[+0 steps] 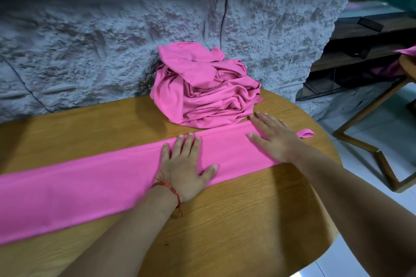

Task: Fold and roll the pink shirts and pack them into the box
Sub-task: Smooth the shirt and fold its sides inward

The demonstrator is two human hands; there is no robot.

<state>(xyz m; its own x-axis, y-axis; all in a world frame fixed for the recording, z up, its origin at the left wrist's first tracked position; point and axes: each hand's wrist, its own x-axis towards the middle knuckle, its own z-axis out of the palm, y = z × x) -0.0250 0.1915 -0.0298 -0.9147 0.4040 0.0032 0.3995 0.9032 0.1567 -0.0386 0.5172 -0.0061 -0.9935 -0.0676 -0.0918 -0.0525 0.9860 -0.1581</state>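
Observation:
A pink shirt, folded into a long narrow band, lies flat across the wooden table from the left edge to the right. My left hand presses flat on its middle, fingers spread, a red string on the wrist. My right hand lies flat with spread fingers on the band's right end. A small pink loop of fabric pokes out beyond that hand. Behind the band, a crumpled pile of pink shirts rests against the wall. No box is in view.
The oval wooden table stands against a rough grey stone wall. To the right is a dark shelf unit, a wooden frame on the white floor, and more pink fabric at the right edge.

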